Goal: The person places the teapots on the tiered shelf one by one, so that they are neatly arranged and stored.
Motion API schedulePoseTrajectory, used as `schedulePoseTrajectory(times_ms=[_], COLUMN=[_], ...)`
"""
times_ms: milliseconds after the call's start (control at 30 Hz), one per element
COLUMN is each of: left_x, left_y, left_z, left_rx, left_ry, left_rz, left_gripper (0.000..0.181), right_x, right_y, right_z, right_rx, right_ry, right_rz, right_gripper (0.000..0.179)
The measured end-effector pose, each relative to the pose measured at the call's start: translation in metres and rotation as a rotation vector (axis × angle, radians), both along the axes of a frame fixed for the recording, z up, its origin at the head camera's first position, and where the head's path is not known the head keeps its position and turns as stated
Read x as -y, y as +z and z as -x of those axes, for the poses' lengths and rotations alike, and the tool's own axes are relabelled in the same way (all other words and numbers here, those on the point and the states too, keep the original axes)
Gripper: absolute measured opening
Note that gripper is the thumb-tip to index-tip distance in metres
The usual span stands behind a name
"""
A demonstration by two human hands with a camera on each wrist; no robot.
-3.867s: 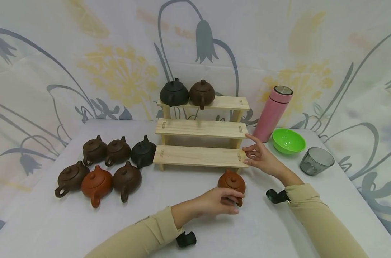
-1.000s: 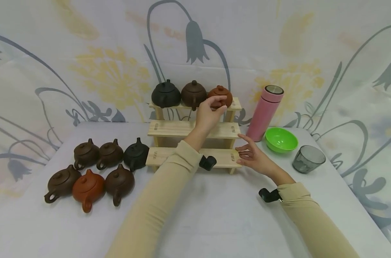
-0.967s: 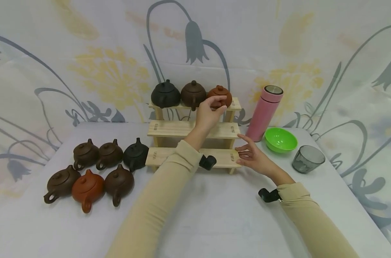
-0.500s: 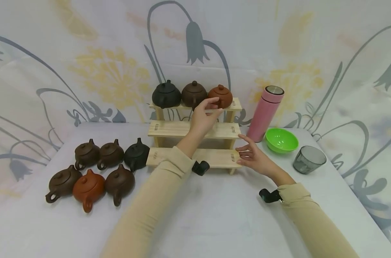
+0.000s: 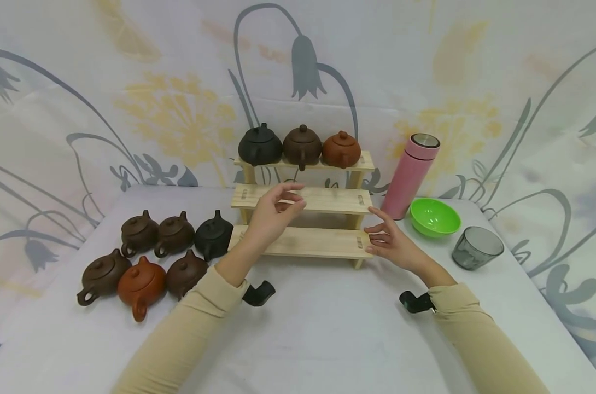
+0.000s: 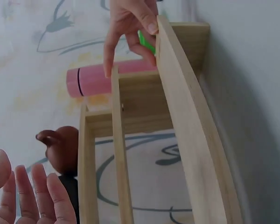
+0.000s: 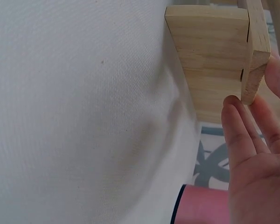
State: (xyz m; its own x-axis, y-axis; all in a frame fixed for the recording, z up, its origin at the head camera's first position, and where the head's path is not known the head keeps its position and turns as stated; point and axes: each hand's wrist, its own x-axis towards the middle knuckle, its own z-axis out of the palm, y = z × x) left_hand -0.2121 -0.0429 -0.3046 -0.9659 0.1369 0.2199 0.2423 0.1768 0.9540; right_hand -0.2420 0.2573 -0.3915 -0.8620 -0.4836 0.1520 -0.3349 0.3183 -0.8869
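Observation:
A three-tier wooden display stand (image 5: 308,242) stands on the table. On its top tier sit a black teapot (image 5: 260,146), a dark brown teapot (image 5: 302,145) and an orange-red teapot (image 5: 342,151) in a row. My left hand (image 5: 273,216) is in front of the middle tier in the head view, fingers loosely bent, holding nothing. At the stand's right end my right hand (image 5: 393,241) grips the lowest board, thumb on one face and fingers on the other, as the right wrist view shows. One of its fingers reaches up to the middle board.
At the left, several teapots stand in two rows, among them a reddish teapot (image 5: 142,282) and a black teapot (image 5: 213,235). Right of the stand are a pink thermos (image 5: 410,178), a green bowl (image 5: 434,217) and a grey glass (image 5: 477,248).
The orange-red teapot went from the table to the top tier with my left hand. That hand then let go and drew back down and left. My right hand stays on the stand.

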Motion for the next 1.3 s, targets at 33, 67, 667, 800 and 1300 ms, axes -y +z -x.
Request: schedulePoseTrajectory(times_ms=[33, 67, 667, 800, 1300], left_x=[0.006, 0.011, 0.122, 0.144, 0.183], left_y=[-0.001, -0.003, -0.030, -0.041, -0.075], left_z=[-0.004, -0.007, -0.076, -0.099, -0.130], left_rx=[-0.002, -0.003, 0.099, 0.107, 0.326], left_ry=[0.001, 0.005, 0.206, 0.244, 0.149], left_rz=[-0.006, -0.008, 0.174, 0.225, 0.355], left_gripper=[0.034, 0.034, 0.041, 0.041, 0.043], right_x=[0.000, 0.000, 0.002, 0.002, 0.001], right_y=[0.000, 0.000, 0.001, 0.001, 0.001], right_z=[0.000, 0.000, -0.001, -0.002, -0.002], right_rx=[0.000, 0.000, 0.003, 0.005, 0.015], right_ry=[-0.001, -0.002, -0.004, -0.007, 0.001], right_rz=[0.002, 0.003, -0.007, -0.012, 0.002], right_gripper=[0.089, 0.089, 0.088, 0.088, 0.087])
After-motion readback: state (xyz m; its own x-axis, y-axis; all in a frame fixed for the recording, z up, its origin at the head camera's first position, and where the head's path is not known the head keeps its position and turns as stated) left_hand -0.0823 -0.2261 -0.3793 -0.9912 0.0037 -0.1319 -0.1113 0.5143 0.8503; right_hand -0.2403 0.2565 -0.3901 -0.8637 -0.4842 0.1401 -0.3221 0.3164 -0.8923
